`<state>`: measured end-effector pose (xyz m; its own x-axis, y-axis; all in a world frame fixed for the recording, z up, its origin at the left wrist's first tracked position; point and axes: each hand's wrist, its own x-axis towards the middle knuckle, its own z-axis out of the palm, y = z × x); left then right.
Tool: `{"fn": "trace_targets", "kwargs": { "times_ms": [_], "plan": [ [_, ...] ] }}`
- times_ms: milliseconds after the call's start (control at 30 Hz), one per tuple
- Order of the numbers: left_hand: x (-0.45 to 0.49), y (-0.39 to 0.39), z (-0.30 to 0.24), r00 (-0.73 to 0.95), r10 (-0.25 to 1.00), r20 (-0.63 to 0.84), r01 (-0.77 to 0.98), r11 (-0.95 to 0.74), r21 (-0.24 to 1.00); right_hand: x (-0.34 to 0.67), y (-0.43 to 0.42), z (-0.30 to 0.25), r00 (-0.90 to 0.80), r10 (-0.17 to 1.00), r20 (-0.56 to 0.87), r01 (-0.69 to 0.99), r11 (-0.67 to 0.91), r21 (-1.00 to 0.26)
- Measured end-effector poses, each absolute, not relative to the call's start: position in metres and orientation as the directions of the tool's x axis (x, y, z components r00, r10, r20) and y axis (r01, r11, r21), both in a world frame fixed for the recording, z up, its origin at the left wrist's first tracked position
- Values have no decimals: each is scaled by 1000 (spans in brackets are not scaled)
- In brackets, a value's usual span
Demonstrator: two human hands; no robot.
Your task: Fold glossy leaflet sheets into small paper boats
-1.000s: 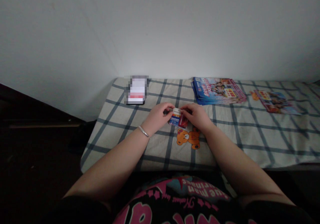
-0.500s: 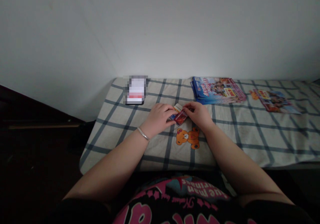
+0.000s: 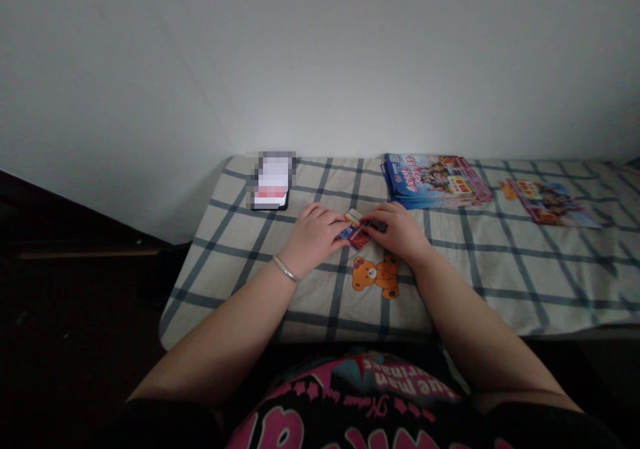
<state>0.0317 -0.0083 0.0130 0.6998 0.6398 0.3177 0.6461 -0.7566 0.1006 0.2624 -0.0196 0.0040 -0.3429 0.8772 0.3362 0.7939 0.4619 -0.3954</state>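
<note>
Between my hands is a small folded leaflet [image 3: 358,235], printed in red, blue and yellow, low over the checked cloth. My left hand [image 3: 319,235] grips its left side with the thumb below and the fingers above. On the right side, the thumb and fingertips of my right hand [image 3: 397,230] pinch the paper. Fingers cover part of the leaflet, so its full outline is hidden. A printed orange teddy bear [image 3: 376,277] on the cloth lies just in front of it.
A stack of blue and pink leaflets [image 3: 435,182] lies behind my right hand, and another flat leaflet [image 3: 557,202] is farther right. At the back left is a phone [image 3: 273,175] with its screen lit. The checked tablecloth [image 3: 235,262] meets a pale wall [image 3: 320,62].
My right fingers have shifted slightly left along the folded leaflet, and the leaflet has moved a little left. My left hand has barely moved.
</note>
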Motion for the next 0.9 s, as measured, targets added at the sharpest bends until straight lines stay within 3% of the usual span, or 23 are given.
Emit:
{"fn": "trace_targets", "kwargs": {
  "times_ms": [267,633,900],
  "plan": [
    [32,-14,21,694,671,262,677,-732,80,268,-23,15,-561,777,287,688,630,-361],
    [30,-11,15,701,660,271,668,-740,78,266,-27,21,-613,750,247,697,661,-277],
    [26,-4,9,706,646,290,634,-759,148,256,-29,23,-632,725,273,677,688,-261]
  ]
}}
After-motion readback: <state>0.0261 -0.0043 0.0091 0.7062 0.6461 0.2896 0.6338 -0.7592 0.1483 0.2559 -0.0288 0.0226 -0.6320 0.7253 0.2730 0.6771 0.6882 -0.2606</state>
